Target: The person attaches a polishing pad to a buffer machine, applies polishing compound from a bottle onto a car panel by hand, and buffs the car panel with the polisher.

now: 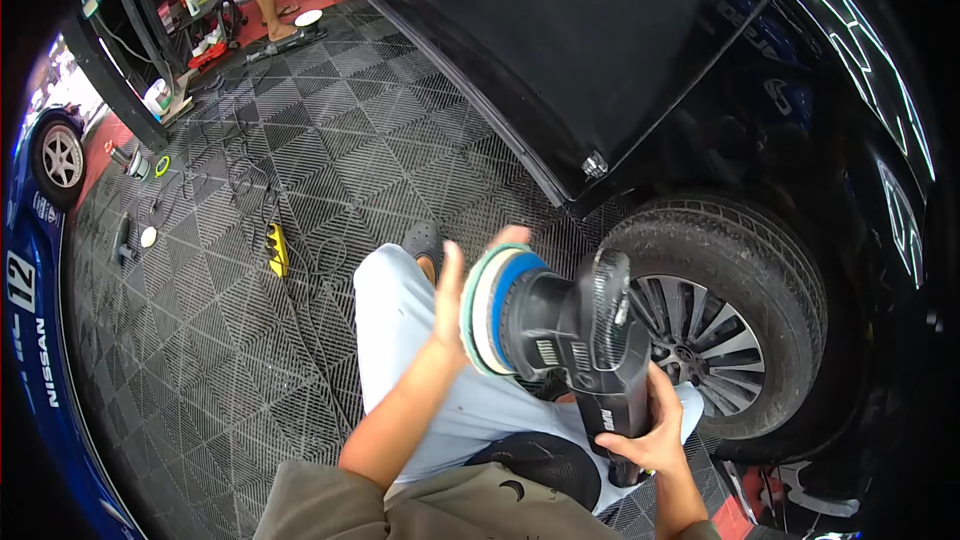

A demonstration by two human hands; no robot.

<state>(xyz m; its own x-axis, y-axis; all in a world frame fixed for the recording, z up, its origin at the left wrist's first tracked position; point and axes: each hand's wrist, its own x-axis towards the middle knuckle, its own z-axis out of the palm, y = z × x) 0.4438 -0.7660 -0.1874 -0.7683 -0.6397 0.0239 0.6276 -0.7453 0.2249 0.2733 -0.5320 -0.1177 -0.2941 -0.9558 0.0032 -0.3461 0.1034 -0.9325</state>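
Polisher [592, 365] above the lap, beside the wheel [735, 340]; right hand [655, 432] curled round its body; left hand [450, 312] open at the pad [484, 312], contact unclear; pad seated, apart from the car door [570, 50], so polishing looks paused; remainder can't be told.

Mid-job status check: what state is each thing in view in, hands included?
Right hand: closed around the polisher.
Left hand: open beside the pad; contact unclear.
Polisher: held up; running or not, can't tell.
Pad: fitted to the polisher, face toward left hand.
Wheel: mounted on the black car.
Car door: looks shut.
Yellow power strip: lying on the floor.
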